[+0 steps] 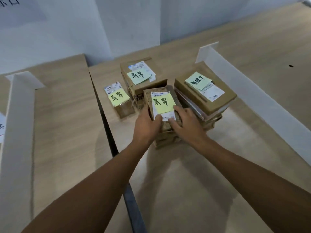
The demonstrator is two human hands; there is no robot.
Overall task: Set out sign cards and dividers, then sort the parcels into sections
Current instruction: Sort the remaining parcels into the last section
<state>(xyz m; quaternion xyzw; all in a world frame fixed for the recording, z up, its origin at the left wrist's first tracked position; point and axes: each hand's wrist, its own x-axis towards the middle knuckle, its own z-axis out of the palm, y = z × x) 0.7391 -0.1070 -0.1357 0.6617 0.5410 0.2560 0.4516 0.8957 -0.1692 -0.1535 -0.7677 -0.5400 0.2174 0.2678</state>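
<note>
A brown parcel (164,96) with a yellow handwritten note sits on top of a low stack in the middle of the table. My left hand (147,123) grips its near left edge, thumb on the white label. My right hand (186,121) grips its near right edge, fingers on top. To the right, a flat carton (207,98) with a green note tops another stack. Behind stands a larger box (134,78) with a green note, and to the left a small parcel (120,102) with a yellow note. White dividers stand at the right (249,84) and the left (18,125).
A dark gap (107,128) runs between two wooden tabletops (64,132), from the far wall toward me. A white sign card (2,126) shows at the left edge. White wall panels (131,22) rise behind the tables. A small dark speck (291,65) lies on the far right tabletop.
</note>
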